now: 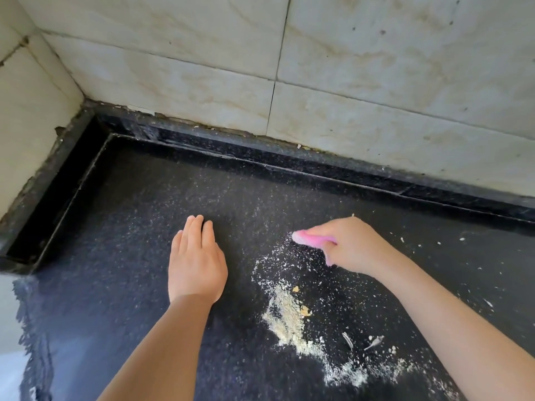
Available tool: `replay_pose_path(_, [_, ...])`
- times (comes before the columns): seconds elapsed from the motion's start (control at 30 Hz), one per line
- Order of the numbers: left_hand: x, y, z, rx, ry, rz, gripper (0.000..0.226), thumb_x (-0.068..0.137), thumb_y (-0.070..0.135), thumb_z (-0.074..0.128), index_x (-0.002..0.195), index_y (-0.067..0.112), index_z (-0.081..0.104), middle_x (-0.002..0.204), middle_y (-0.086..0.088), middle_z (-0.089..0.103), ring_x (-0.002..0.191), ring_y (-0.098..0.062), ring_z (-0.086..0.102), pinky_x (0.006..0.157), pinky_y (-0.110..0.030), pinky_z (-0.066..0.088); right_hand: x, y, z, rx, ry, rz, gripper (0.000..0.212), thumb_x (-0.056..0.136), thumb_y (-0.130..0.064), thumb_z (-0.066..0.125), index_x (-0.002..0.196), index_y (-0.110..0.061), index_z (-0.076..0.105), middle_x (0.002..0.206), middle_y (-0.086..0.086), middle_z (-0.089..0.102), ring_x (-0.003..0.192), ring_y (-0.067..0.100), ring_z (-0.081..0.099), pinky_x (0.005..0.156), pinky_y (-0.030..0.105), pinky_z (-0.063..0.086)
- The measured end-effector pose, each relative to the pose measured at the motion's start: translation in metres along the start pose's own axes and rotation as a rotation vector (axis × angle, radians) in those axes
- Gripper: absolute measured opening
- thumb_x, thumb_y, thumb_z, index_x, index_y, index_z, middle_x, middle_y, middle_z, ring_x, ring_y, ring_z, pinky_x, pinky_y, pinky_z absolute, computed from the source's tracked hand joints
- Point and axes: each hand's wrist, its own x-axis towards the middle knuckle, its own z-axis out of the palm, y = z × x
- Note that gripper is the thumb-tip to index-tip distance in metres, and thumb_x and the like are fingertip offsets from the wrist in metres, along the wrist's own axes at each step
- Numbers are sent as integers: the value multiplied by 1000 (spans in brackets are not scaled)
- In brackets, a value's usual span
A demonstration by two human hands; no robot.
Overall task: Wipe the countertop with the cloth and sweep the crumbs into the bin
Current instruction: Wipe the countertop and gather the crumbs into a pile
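Step in hand: gathering crumbs (285, 316), pale gritty powder with flakes, strewn on black speckled stone bench (130, 227). Right hand (351, 246) clutching bunched pink cloth (314, 238) at the scatter's far edge; left hand (197, 261) flat, fingers straight, on bench. Next, likely: drag nearward. Bin unseen.

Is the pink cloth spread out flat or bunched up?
Bunched up: the right hand grips the pink cloth, and only a small wad pokes out beyond the fingers, down on the dark countertop.

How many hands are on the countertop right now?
2. The left hand rests flat on the black countertop; the right hand grips a pink cloth beside the crumbs.
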Motion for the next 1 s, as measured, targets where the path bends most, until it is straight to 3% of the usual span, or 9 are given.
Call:
replay_pose_path(0.07, [0,0,2,7,3,3,36,83,-3,53,117,-14,51,127,-30,50,122,-44,43,103,-52,32,-1,-2,-10,89,90,-62,48,91,-7,47,122,-43,52,127,-19,53,68,-12,58,61,7,46])
replay_pose_path(0.13, [0,0,3,17,14,8,34,82,-5,53,115,-15,53,124,-31,51,119,-45,45,101,-54,34,15,-6,-20,77,250,-81,49,90,-3,47,123,-40,53,125,-21,53,72,-14,57,58,2,42])
replay_pose_path(0.23, [0,1,1,27,-1,3,34,84,-4,50,116,-14,53,125,-30,51,120,-45,45,101,-52,33,52,-26,-24,-114,381,-91,55,83,7,45,123,-30,55,125,-8,59,109,18,57,82,26,50])
replay_pose_path(0.43, [2,0,2,73,6,20,33,77,-7,58,109,-15,57,116,-31,57,109,-48,53,92,-57,39,87,-44,-11,-246,333,-47,41,79,7,44,111,-17,55,116,4,61,110,30,47,72,33,48])
replay_pose_path(0.53, [1,0,2,51,-7,-13,37,78,-6,60,113,-14,55,121,-31,53,115,-47,49,97,-55,36,65,-35,-12,-267,115,-43,57,87,3,40,134,-28,41,135,0,50,118,27,49,90,36,48])
replay_pose_path(0.67, [1,2,-1,49,-20,-24,38,85,1,52,121,-11,50,131,-27,47,125,-42,40,106,-49,28,14,-17,-14,-146,-70,-104,47,92,-3,43,125,-34,53,128,-15,54,84,3,62,83,29,50])
replay_pose_path(0.83, [1,3,-5,32,-51,-39,43,92,9,39,133,-5,38,144,-20,33,137,-32,23,113,-40,12,21,20,-45,-22,322,27,50,91,-4,44,123,-41,51,129,-21,51,64,-6,58,56,13,43])
replay_pose_path(0.9, [0,5,-8,30,-66,-43,45,94,12,34,137,-2,33,147,-17,27,139,-29,17,114,-37,7,35,38,-44,-62,381,158,53,90,0,41,126,-38,50,133,-15,50,90,8,63,64,19,44])
replay_pose_path(1.0, [1,6,-8,36,-74,-50,45,95,12,33,138,0,32,148,-16,26,139,-29,17,114,-37,7,38,58,-23,-153,370,225,56,89,2,40,133,-31,44,141,-8,42,127,22,42,103,29,34])
